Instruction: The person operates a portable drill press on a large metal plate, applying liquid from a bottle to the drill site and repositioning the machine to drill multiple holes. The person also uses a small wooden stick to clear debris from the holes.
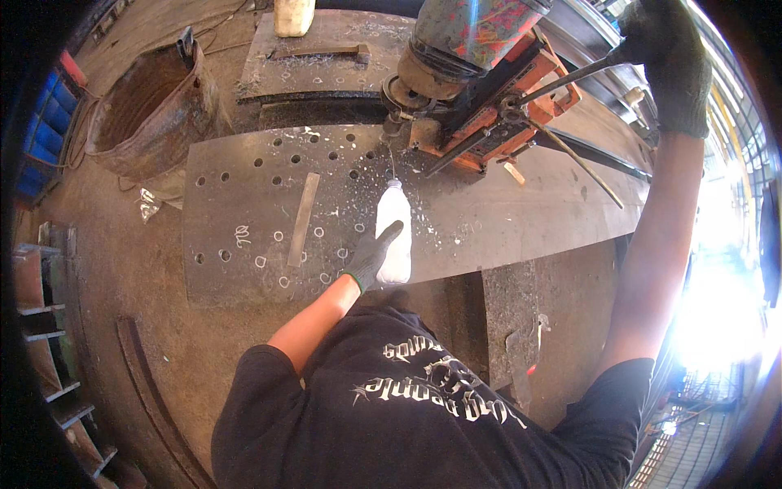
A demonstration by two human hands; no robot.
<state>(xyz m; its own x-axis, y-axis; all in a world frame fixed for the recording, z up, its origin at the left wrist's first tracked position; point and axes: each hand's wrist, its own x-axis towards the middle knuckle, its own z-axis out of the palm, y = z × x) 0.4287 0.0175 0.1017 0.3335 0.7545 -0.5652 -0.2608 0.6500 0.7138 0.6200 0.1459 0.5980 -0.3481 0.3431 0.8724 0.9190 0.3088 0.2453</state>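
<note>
Grey-gloved left hand (pixel 373 254) clasps the white bottle (pixel 396 261) at the drill (pixel 468 37)'s 6 o'clock; right hand (pixel 672 69), apart, raised at 1 o'clock, grips a lever (pixel 570 79). Holed steel surface (pixel 481 232); rusty bin (pixel 155 147) at 10 o'clock.

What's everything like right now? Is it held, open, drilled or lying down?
Left hand: closed around the bottle
White bottle: held, nozzle toward the drill
Right hand: closed on the lever
Lever: gripped
Drill: can't tell if spinning
Steel plate: partly drilled
Rusty drum: open-topped
Hammer: lying down
</note>
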